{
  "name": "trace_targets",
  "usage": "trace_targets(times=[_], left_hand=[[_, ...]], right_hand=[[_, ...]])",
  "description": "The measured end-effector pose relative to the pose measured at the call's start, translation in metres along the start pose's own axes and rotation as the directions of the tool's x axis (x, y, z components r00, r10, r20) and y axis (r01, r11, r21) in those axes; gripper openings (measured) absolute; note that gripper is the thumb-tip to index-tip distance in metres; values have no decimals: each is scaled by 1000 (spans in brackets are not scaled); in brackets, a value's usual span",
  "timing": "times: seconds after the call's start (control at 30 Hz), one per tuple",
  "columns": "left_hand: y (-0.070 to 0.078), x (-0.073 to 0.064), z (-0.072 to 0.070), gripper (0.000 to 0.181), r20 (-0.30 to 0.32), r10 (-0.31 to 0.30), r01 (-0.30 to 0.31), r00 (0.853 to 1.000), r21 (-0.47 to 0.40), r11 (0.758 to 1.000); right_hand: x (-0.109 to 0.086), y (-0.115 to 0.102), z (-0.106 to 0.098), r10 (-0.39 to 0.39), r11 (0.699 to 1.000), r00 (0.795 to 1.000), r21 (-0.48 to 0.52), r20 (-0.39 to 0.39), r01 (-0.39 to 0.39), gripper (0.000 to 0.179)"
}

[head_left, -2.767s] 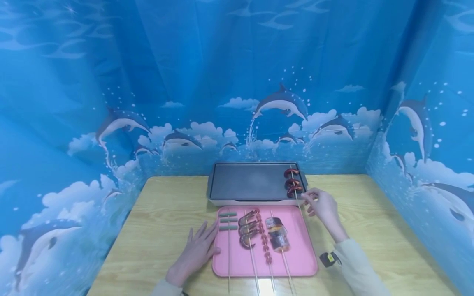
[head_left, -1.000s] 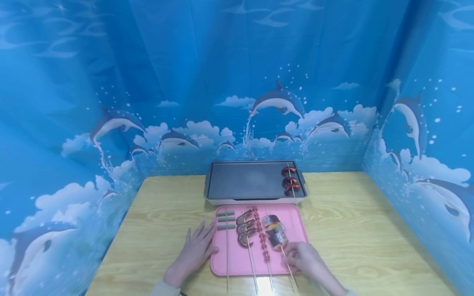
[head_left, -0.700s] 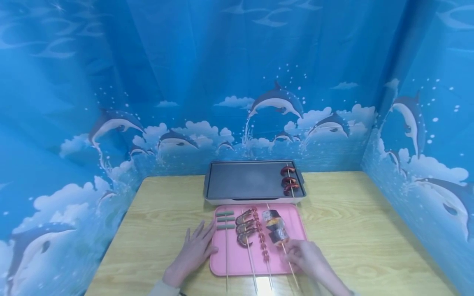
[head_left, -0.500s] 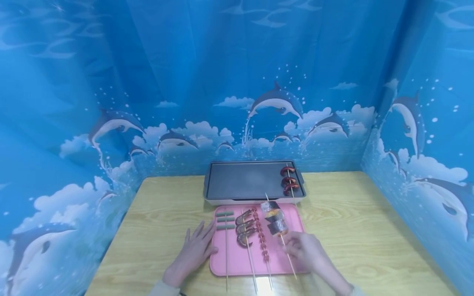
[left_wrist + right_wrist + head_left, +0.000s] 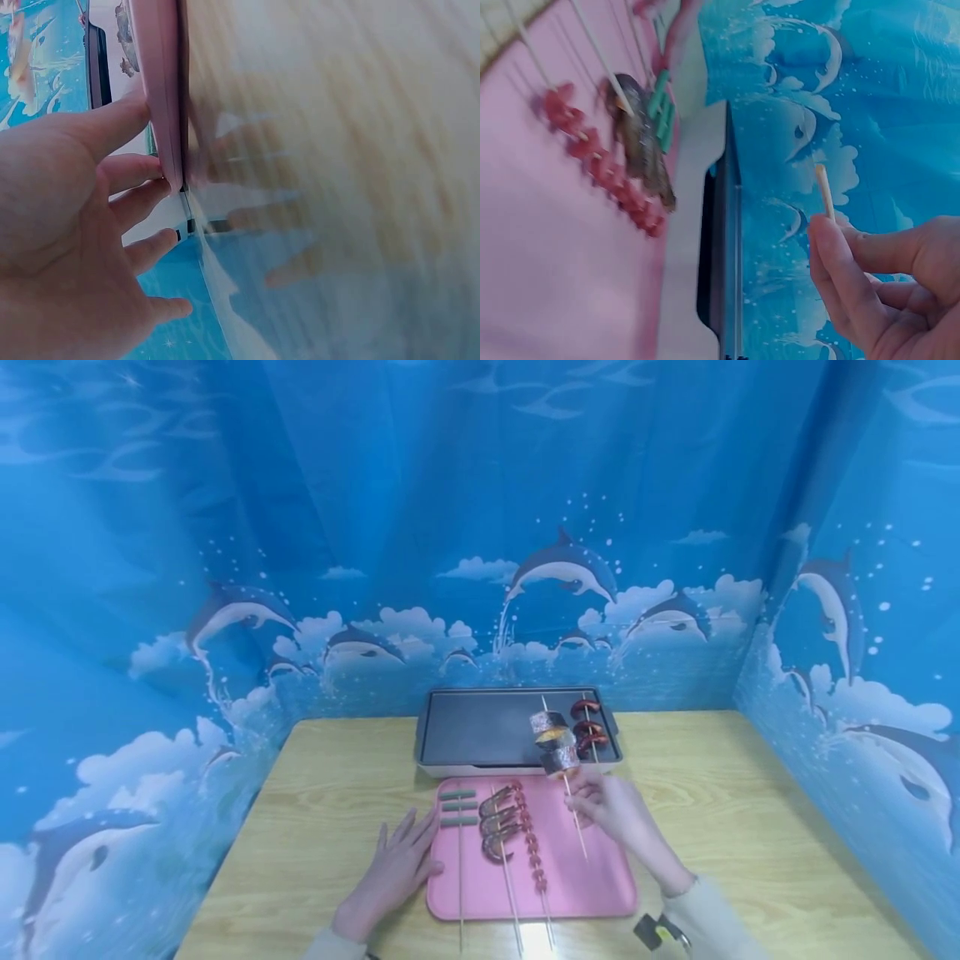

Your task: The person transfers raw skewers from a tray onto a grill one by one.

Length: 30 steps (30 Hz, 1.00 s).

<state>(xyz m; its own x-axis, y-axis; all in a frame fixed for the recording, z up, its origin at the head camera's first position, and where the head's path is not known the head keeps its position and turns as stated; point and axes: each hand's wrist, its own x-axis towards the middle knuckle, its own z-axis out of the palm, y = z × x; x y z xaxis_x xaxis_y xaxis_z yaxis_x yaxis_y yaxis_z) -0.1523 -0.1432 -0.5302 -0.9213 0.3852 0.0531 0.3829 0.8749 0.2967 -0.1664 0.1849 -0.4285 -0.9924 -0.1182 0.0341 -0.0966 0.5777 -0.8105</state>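
My right hand (image 5: 618, 810) pinches the thin stick of a fish skewer (image 5: 560, 760), chunks with silvery skin, between thumb and fingers. The skewer is raised above the pink tray (image 5: 577, 885), its tip overlapping the flat griddle (image 5: 480, 727) in the head view. From the right wrist, the stick's end (image 5: 823, 187) pokes out past the fingertips. My left hand (image 5: 393, 872) has its fingers spread, touching the tray's left rim; the left wrist view shows the thumb on the rim. On the griddle's right side lies a skewer of dark red curled pieces (image 5: 588, 731).
On the tray lie a skewer of green sticks (image 5: 459, 807), a shrimp skewer (image 5: 500, 835) and a skewer of small red pieces (image 5: 534, 856), their sticks reaching over the front edge. The wooden table (image 5: 712, 793) meets a blue dolphin curtain (image 5: 480, 527) behind.
The right hand left the red skewer on the griddle, came down to the tray and took the fish skewer. It has since lifted it forward toward the griddle. The left hand stayed put.
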Motion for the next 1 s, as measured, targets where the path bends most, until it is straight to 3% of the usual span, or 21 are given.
trace_targets(times=[0.43,0.77,1.0], left_hand=[[-1,-1,0,66,-2,1,-1,1000,-9,1000],[0,1,-1,66,18,-12,13,1000,-17,1000],[0,0,-1,66,20,-13,13,1000,-17,1000]], right_hand=[[57,-14,-9,58,989,995,-128,-80,-68,19],[91,2,-7,133,967,988,-208,-82,-148,17],[100,15,0,212,961,975,-168,-64,-220,15]])
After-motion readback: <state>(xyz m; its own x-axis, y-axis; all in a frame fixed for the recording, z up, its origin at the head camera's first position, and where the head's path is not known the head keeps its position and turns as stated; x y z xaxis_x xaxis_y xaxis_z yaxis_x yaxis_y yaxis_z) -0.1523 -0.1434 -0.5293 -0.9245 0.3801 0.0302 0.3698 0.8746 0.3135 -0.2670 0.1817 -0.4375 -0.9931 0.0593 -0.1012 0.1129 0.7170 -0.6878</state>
